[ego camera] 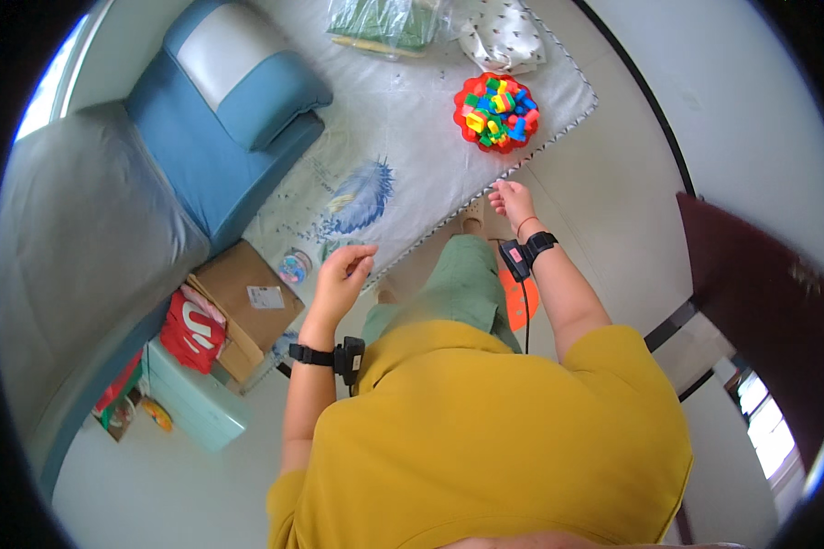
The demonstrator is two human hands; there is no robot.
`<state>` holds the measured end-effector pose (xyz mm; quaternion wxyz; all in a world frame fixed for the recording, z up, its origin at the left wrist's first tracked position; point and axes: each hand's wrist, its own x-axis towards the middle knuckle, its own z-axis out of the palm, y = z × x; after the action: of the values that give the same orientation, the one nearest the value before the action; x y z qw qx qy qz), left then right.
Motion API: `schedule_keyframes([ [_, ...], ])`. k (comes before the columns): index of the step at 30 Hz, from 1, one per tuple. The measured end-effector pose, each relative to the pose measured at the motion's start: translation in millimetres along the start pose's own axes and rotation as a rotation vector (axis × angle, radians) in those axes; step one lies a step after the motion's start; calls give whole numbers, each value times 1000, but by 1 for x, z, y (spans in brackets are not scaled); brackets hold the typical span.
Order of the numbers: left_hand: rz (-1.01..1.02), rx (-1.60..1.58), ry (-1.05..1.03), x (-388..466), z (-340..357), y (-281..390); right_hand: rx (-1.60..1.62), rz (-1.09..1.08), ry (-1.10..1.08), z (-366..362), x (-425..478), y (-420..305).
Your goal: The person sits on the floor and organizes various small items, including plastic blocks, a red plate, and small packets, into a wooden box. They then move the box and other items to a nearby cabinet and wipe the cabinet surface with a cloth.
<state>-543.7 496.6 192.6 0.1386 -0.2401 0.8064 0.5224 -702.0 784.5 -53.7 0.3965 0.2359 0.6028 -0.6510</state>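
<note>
My left hand point(345, 280) is over the near edge of a table covered by a pale cloth point(426, 171), its fingers loosely bent and apart. Nothing shows in it. A small round clear tub point(294, 265) with colourful contents stands to its left on the cloth. My right hand point(512, 202) hangs just off the braided edge of the cloth, fingers half curled, with no object visible in them. Beyond it, a red scalloped bowl point(461, 127) holds several plastic building blocks point(500, 110) in red, yellow, green and blue. Both wrists wear black strapped devices.
A blue and grey cushioned seat point(185, 151) borders the cloth at left. Near it are a cardboard box point(240, 281), a red bag point(189, 333) and a pale green case point(192, 391). A plastic-wrapped green package point(388, 27) and patterned white fabric point(501, 38) lie at the far end.
</note>
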Motion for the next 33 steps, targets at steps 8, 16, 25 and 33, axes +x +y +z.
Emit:
schedule_keyframes([
  [8, -162, 115, 187, 16, 19, 31, 85, 162, 41, -45, 155, -7],
  [16, -293, 33, 295, 8, 28, 37, 103, 381, 81, -62, 210, 0],
  [25, -312, 41, 320, 9, 26, 28, 289, 36, 175, -39, 204, -12],
  [33, -176, -30, 318, 9, 10, 7, -47, -206, 35, 0, 134, -75],
])
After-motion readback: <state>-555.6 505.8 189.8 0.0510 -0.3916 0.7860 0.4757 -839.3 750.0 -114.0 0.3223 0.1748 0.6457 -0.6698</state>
